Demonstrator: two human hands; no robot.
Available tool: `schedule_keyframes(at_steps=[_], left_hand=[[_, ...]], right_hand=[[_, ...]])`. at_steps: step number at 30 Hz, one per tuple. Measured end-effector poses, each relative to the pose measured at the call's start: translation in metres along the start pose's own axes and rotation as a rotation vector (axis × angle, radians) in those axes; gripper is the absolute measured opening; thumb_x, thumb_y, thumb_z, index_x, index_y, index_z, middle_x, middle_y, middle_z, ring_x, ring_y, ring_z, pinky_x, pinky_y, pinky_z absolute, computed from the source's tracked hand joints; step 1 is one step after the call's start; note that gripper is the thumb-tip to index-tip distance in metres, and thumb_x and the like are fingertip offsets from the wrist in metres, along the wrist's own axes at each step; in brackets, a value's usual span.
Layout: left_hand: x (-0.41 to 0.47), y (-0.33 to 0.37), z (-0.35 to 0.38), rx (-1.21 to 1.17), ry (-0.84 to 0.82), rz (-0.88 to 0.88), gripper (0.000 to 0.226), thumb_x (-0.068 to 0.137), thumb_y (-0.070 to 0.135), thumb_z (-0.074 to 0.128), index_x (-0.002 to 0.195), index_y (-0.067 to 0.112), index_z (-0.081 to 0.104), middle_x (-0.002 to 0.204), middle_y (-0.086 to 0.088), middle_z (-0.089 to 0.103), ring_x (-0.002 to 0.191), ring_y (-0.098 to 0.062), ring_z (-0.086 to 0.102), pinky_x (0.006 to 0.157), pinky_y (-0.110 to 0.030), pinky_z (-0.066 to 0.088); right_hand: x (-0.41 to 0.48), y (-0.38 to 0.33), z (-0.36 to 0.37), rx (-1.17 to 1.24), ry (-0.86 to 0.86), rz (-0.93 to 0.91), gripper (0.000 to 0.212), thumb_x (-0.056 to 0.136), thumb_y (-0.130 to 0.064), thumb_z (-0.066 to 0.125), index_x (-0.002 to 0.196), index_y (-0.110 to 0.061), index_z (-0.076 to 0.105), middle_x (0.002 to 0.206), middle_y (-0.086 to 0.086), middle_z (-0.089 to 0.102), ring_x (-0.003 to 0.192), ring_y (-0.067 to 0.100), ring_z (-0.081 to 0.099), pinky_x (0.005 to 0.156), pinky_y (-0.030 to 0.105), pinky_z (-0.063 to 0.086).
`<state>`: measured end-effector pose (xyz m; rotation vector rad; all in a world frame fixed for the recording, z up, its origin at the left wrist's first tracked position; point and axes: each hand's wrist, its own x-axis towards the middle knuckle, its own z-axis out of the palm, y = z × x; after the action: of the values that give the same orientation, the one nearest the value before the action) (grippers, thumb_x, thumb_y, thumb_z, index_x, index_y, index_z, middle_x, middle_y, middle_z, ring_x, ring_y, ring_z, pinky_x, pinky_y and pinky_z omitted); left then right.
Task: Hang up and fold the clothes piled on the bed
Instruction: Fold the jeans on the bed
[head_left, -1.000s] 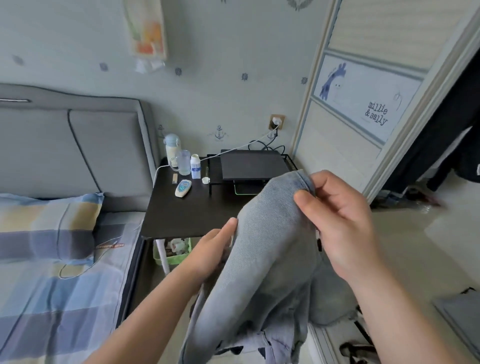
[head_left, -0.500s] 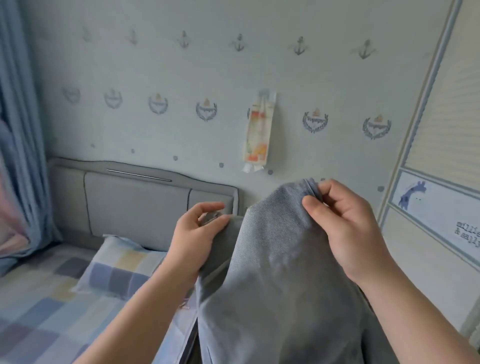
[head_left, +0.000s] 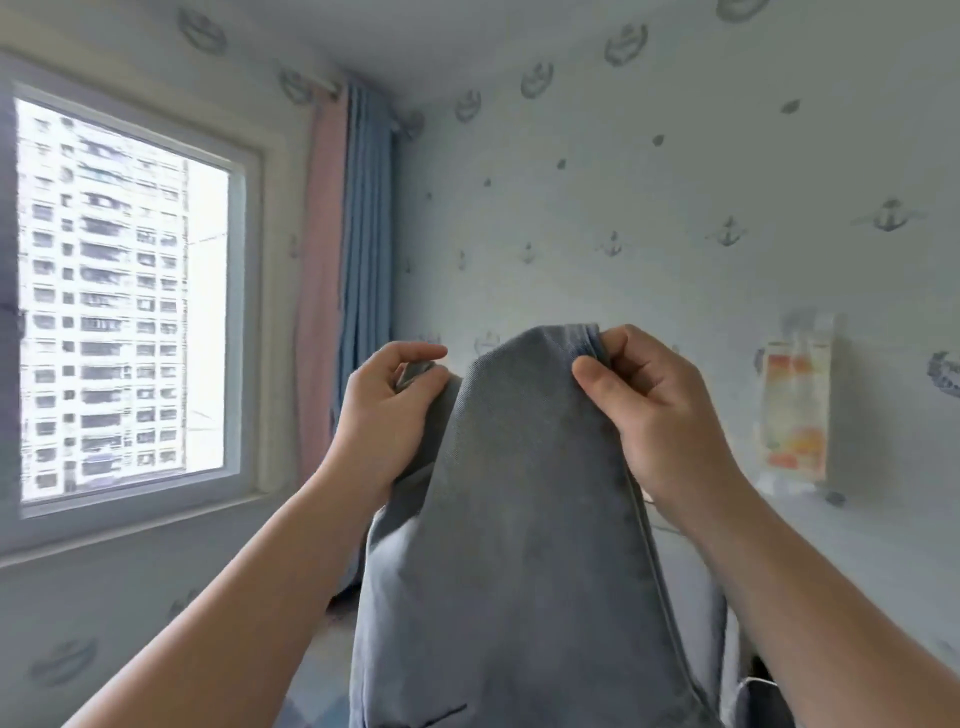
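left grip pinching an upper edge of grey garment, right grip pinching its bunched top corner, cloth hanging below both, window lying far left of left grip

Bare left forearm, bare right forearm

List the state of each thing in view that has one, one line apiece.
Grey fabric garment: held up by its top, hanging down.
Left hand: pinches the garment's top edge.
Right hand: pinches the garment's top edge.
Pink and blue curtains: drawn aside, clear of the white-framed window.
Orange-printed plastic packet: hanging on the wall.
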<state>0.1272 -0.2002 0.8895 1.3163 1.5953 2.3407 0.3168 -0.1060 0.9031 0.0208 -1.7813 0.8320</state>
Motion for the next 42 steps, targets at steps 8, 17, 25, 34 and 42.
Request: schedule_keyframes(at_steps=[8,17,25,34,42], left_hand=[[0.051,-0.002,-0.148,0.253,0.148,0.072,0.019,0.093,0.017,0.067,0.096,0.034,0.073,0.099,0.017,0.07,0.087,0.008,0.064,0.065,-0.007,0.045],[0.06,-0.042,-0.254,0.367,0.352,-0.016,0.021,0.091,0.014,0.068,0.096,0.034,0.074,0.078,0.038,0.066,0.076,0.02,0.06,0.069,-0.016,0.045],[0.043,-0.091,-0.296,0.405,0.613,-0.141,0.016,0.09,0.011,0.07,0.097,0.025,0.074,0.105,-0.005,0.072,0.092,-0.021,0.067,0.081,-0.036,0.054],[-0.064,-0.229,-0.307,0.347,0.879,-0.516,0.024,0.079,0.014,0.083,0.098,0.018,0.069,0.096,-0.006,0.073,0.093,-0.023,0.07,0.086,-0.042,0.057],[-0.228,-0.356,-0.27,0.042,1.117,-1.009,0.03,0.085,0.014,0.079,0.108,0.01,0.06,0.106,-0.016,0.067,0.096,-0.032,0.066,0.079,-0.044,0.057]], right_hand=[[0.038,0.031,0.152,0.208,-0.069,-0.015,0.024,0.087,-0.03,0.058,0.083,-0.007,0.058,0.072,0.001,0.053,0.069,0.013,0.048,0.062,0.029,0.04],[0.039,0.082,0.278,0.396,-0.277,0.047,0.027,0.098,-0.011,0.059,0.073,-0.023,0.059,0.065,-0.018,0.055,0.062,0.0,0.052,0.06,0.014,0.043],[0.02,0.154,0.349,0.535,-0.564,0.195,0.011,0.099,-0.005,0.058,0.09,-0.002,0.063,0.078,-0.003,0.065,0.077,0.011,0.061,0.075,0.03,0.051],[-0.126,0.284,0.376,0.656,-0.849,0.706,0.028,0.101,0.002,0.051,0.116,-0.013,0.068,0.111,0.002,0.076,0.108,0.019,0.07,0.09,0.03,0.055],[-0.281,0.392,0.344,0.328,-0.959,1.385,0.018,0.1,-0.02,0.061,0.1,-0.004,0.068,0.106,0.013,0.073,0.102,0.03,0.068,0.094,0.045,0.056]])
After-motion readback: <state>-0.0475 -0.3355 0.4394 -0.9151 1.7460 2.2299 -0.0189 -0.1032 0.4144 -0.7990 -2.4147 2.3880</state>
